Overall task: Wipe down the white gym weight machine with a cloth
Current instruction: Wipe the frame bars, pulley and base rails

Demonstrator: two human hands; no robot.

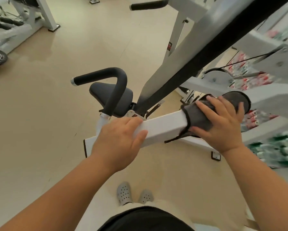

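A white square arm (163, 126) of the gym weight machine runs across the middle of the view. A dark grey cloth (197, 116) is wrapped over this arm toward its right end. My right hand (223, 124) grips the cloth around the arm, fingers over the top and thumb underneath. My left hand (119, 142) holds the bare white arm further left, fingers curled over its top edge and thumb on the near face. Beyond the arm's left end are a black foam handle (113, 90) and a dark seat pad (121, 95).
A slanted white and black back support (190, 64) rises to the upper right. A pulley and cable (216, 77) sit behind my right hand. Another machine (14, 22) stands at the far left. Beige floor (56, 97) spreads left. My feet in grey clogs (133, 194) are below.
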